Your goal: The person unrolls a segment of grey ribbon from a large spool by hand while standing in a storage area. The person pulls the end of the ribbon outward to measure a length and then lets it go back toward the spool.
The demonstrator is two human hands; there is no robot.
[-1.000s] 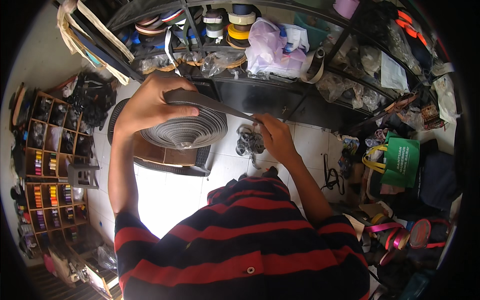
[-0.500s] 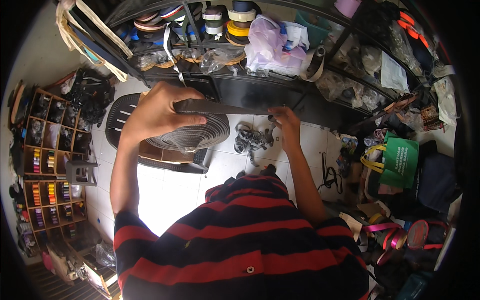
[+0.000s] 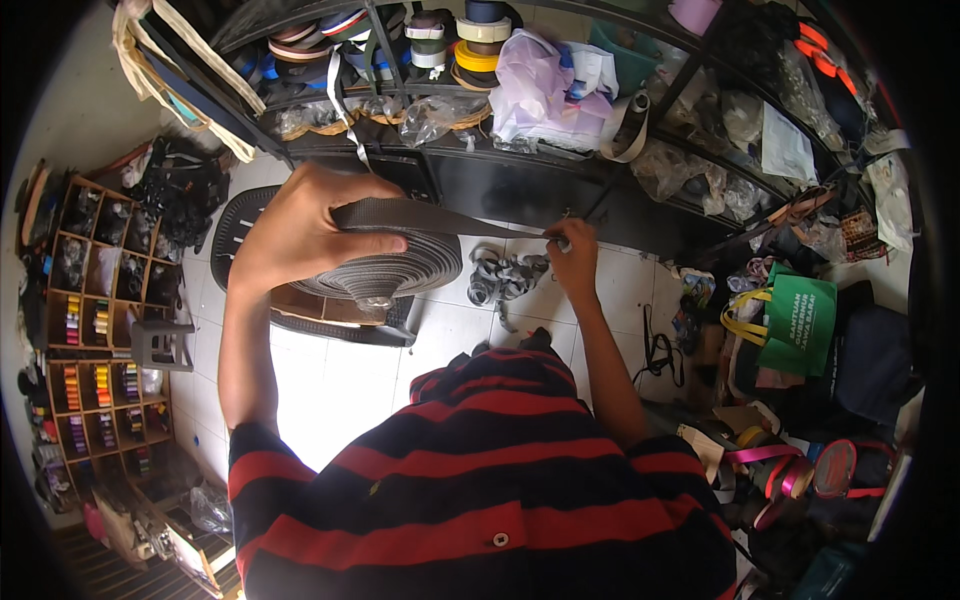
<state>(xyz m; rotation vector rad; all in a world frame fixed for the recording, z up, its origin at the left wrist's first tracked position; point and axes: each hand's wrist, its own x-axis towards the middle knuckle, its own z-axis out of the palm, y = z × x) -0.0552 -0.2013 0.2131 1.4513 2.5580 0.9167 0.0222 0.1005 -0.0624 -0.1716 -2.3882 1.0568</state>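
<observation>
A large roll of dark grey webbing strap [image 3: 400, 268] is held up in front of me at the left. My left hand [image 3: 318, 228] grips its upper side, the thumb lying across the wound layers. From the roll a free length of strap [image 3: 475, 226] runs rightward to my right hand [image 3: 574, 250], whose fingers pinch its end. A small curl of the strap shows at those fingertips. Beneath the roll, a black slatted chair [image 3: 240, 225] bears a cardboard box [image 3: 325, 305], partly hidden by the roll and my left arm.
Loose grey strap pieces [image 3: 500, 277] lie on the white tiled floor. A black shelf rack [image 3: 500, 185] with strap rolls and plastic bags stands ahead. Left are a thread cabinet [image 3: 105, 340] and a grey stool [image 3: 162, 345]; right, a green bag [image 3: 800, 325] and piled goods.
My right hand has moved slightly down, and the strap between my hands now slants downward to the right. My left hand has shifted a little to the left.
</observation>
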